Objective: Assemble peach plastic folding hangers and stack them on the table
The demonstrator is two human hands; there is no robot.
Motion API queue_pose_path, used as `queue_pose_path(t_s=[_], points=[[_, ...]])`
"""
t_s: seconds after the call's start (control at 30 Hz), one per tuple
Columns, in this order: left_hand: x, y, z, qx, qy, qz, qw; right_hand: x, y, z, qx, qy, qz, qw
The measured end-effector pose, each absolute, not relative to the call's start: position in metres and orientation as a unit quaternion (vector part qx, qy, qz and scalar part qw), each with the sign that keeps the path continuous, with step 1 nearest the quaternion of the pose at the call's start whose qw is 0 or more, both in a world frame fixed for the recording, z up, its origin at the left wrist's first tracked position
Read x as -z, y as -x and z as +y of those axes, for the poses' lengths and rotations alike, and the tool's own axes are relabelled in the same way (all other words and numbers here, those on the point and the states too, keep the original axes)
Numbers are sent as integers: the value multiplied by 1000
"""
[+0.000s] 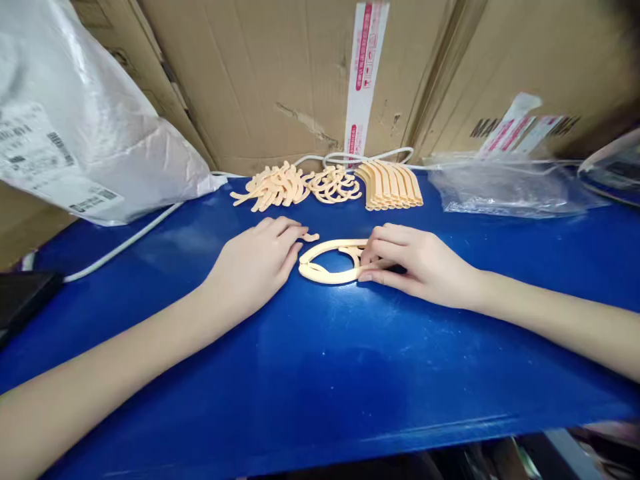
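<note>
In the middle of the blue table, my right hand [417, 260] grips the right end of a cream plastic folding hanger [320, 275]. Its two curved arms form a flat oval, with a curved hook piece inside; my fingers hide the right end. Just left of it, my left hand [260, 257] pinches a small wavy cream plastic piece [311, 237], whose tip sticks out past the fingertips. Behind both hands lie a heap of wavy pieces [277, 185], a heap of hook-shaped pieces [334, 185] and a neat stack of curved hanger arms [390, 187].
Cardboard boxes [280, 73] stand along the back of the blue table [300, 387]. A stuffed white plastic bag [110, 133] leans at the left, near a white cable [125, 243] and a black object [27, 297]. Clear plastic bags [505, 190] lie at the back right.
</note>
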State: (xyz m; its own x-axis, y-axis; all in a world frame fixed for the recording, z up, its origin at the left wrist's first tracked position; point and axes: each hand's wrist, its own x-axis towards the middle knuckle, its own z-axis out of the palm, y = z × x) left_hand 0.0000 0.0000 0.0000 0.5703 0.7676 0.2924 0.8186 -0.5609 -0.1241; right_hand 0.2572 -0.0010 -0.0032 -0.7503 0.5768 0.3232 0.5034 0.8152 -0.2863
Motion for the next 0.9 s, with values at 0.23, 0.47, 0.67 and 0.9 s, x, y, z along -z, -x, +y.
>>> queue_pose_path(t_s=[0.23, 0.47, 0.67, 0.9], points=[[-1, 4, -1, 45, 866, -466, 175, 3, -257, -2, -69, 286, -933, 206], [-6, 3, 1, 48, 841, -505, 187, 4, -258, -3, -72, 278, -936, 202], [-8, 0, -3, 159, 832, -511, 145, 5, -258, -1, -54, 292, -933, 205], [-15, -11, -28, 276, 867, -410, -59, 0, -257, -9, 44, 219, -940, 259]])
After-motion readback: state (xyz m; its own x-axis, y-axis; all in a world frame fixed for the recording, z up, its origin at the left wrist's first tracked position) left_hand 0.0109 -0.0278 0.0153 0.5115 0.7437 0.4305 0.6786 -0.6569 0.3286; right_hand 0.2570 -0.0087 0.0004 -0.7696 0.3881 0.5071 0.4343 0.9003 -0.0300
